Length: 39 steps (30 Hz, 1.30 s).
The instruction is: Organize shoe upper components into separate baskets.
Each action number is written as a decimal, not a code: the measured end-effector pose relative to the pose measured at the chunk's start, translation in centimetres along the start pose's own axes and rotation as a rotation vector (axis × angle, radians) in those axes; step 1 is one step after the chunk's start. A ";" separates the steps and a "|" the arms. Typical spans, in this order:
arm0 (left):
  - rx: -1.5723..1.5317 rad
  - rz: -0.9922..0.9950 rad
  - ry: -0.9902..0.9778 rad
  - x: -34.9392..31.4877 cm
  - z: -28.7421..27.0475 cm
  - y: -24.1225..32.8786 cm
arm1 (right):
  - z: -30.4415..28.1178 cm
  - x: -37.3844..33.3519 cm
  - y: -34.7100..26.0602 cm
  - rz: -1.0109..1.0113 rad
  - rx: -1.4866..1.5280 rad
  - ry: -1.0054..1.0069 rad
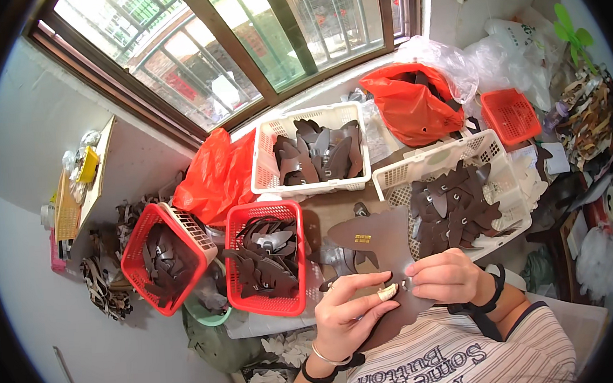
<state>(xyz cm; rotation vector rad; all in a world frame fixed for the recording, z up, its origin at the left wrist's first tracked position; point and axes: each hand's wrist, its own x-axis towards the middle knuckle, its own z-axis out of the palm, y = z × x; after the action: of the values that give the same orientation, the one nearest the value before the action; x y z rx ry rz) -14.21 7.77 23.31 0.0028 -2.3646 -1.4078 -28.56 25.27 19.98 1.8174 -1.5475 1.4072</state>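
On the brown desk (pixel 315 219), a white perforated plastic basket (pixel 431 161), filled with dark brown cut pieces (pixel 455 207), was placed toward the right edge. A smaller white rectangular basket (pixel 313 187) was set by the far edge, and a red perforated plastic basket (pixel 268 306) near the front left corner. Above the near edge, a flat, pointed, dark brown sheet (pixel 383 239) was pinched between thumb and fingers by both hands, left (pixel 345 312) and right (pixel 449 277).

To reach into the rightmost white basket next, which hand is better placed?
Probably the right hand: it lies nearer the white basket, while the left hand sits farther across. Both are on the brown piece, so neither is free.
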 end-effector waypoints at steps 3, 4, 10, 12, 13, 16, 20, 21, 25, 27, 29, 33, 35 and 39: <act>-0.139 -0.106 0.080 -0.6 1.0 0.0 | -0.1 0.2 -0.2 -0.037 -0.043 -0.041; -0.224 -0.198 0.126 -0.6 1.2 0.0 | -0.1 0.1 -0.2 -0.036 -0.043 -0.043; 0.061 -0.122 0.095 -0.3 0.5 0.4 | -0.2 1.0 -0.2 -0.136 -0.117 -0.064; 0.037 -0.151 0.075 -0.3 0.2 0.5 | -0.4 1.3 -0.3 -0.190 -0.142 -0.129; 0.013 -0.181 0.054 -0.4 0.1 0.5 | -0.5 1.4 -0.2 -0.190 -0.143 -0.130; -0.039 -0.224 0.034 -0.4 0.2 0.4 | -0.6 1.6 -0.1 -0.237 -0.156 -0.161; 0.035 -0.183 -0.023 -0.5 0.3 -0.1 | -0.4 0.8 0.0 -0.242 -0.154 -0.206; -0.011 -0.205 -0.029 -0.5 0.3 -0.3 | -0.3 0.8 0.0 -0.246 -0.150 -0.209; -0.157 -0.260 0.024 -1.5 1.1 -1.3 | -0.2 0.8 -0.1 -0.207 -0.125 -0.214; -0.138 -0.236 0.071 -2.1 1.6 -1.4 | 0.4 0.2 0.0 -0.125 -0.088 -0.193; -0.133 -0.231 0.132 -3.2 2.1 -1.8 | 1.0 -0.3 0.2 -0.092 -0.024 -0.209; -0.123 -0.254 0.116 -5.3 2.3 -2.3 | 1.5 -1.0 -0.4 0.026 0.118 -0.277; -0.232 -0.338 0.150 -5.7 2.1 -2.2 | 2.0 -1.1 -0.5 0.020 0.200 -0.285; -0.251 -0.361 0.184 -8.4 1.1 -2.6 | 3.8 0.4 -1.8 -0.005 0.363 -0.357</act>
<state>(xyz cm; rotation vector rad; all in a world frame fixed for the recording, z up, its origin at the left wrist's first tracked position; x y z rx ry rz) -7.23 9.06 17.95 0.4911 -2.0933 -1.7762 -25.28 22.62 19.24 2.3952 -1.5172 1.4998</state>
